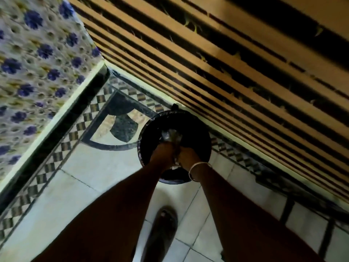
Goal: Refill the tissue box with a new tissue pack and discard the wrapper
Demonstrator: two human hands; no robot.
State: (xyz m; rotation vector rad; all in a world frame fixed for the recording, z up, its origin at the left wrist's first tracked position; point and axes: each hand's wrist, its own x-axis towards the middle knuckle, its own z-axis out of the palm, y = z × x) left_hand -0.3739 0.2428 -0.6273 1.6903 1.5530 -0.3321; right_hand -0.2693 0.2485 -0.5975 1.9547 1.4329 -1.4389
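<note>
Over the black bin (pixel 151 135), left hand (pixel 163 154) and right hand (pixel 188 156) clench the crumpled wrapper (pixel 171 136) beside striped curtain (pixel 226 63).

I can't read any text, label, brand or number anywhere here; the crumpled wrapper (pixel 171 136) held over the black bin (pixel 151 133) is too blurred and dim.

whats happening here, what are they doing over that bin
A person stands over a round black bin set on the tiled floor against a striped wall. Both hands are held together above the bin's opening: the left hand and the right hand, which wears a bangle, grip a crumpled, shiny wrapper between them. The wrapper is still in their grasp, not yet dropped in. The tissue box is not in view.
</note>
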